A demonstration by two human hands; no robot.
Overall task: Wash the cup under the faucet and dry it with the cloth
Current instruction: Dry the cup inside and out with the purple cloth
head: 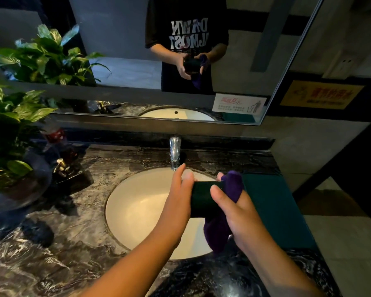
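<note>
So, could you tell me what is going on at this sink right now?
A person is drying a dark green cup over the sink. The left hand holds the cup in front of the faucet, while the right hand presses a purple cloth against its other side, thumb resting on the cup. I can see no water running from the faucet, so the washing looks finished.

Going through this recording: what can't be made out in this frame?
- Head view: inside of the cup, hidden by the purple cloth and right hand.
- Head view: left hand grip on the cup's far side, hidden by the hand itself.
- Head view: whether the faucet runs; too dim.
- Head view: wall sign text, blurred.
</note>
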